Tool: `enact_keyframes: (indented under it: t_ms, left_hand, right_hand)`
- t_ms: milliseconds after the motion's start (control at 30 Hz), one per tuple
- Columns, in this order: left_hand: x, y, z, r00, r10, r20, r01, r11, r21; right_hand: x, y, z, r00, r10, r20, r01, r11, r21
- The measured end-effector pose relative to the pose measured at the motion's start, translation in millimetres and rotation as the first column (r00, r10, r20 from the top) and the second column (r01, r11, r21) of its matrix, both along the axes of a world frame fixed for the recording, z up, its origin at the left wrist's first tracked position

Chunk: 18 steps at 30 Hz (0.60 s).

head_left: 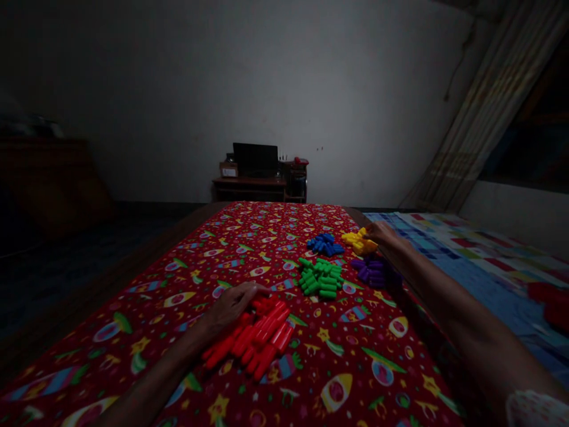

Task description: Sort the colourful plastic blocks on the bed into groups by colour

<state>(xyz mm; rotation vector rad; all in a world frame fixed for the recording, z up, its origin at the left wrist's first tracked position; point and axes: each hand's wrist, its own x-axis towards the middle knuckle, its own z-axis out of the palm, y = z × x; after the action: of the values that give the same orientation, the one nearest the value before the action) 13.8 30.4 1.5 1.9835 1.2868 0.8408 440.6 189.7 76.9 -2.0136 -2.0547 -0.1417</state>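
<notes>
On the patterned red cloth (pixel 249 274), my left hand (pixel 235 305) rests at the upper left edge of a pile of red pieces (pixel 267 332), its fingers bent over them; whether it grips one is hidden. My right hand (pixel 383 234) reaches to the pile of yellow pieces (pixel 358 240) at the right, its fingers closed at that pile's edge; what they hold is too small to make out. Purple pieces (pixel 371 271) lie below the yellow ones, under my right forearm. A blue pile (pixel 325 244) and a green pile (pixel 320 277) lie between my hands.
A desk (pixel 249 181) with a dark monitor (pixel 256 160) stands beyond the cloth's far end, against the wall. At the right is a surface with blue and checkered cloth (pixel 444 243). A wooden cabinet (pixel 48 178) stands at the left, and a curtain (pixel 484 107) hangs at the right.
</notes>
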Motion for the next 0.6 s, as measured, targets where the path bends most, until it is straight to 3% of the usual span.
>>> enact_keyframes:
  t_ms: [200, 367, 600]
  left_hand:
    - [0, -1, 5.8, 0.999, 0.007, -0.048, -0.005, 0.999, 0.039]
    - [0, 1, 2.2, 0.999, -0.004, -0.031, 0.006, 0.998, 0.055]
    - [-2, 3, -3.5, 1.000, 0.007, -0.011, -0.007, 0.999, 0.032]
  right_hand:
    - [-4, 0, -2.3, 0.994, -0.006, 0.112, 0.019, 0.994, -0.111]
    - [-1, -14, 5.7, 0.998, -0.013, 0.069, 0.012, 1.000, 0.024]
    - [-17, -63, 38.2, 0.988, 0.150, -0.034, -0.144, 0.979, 0.145]
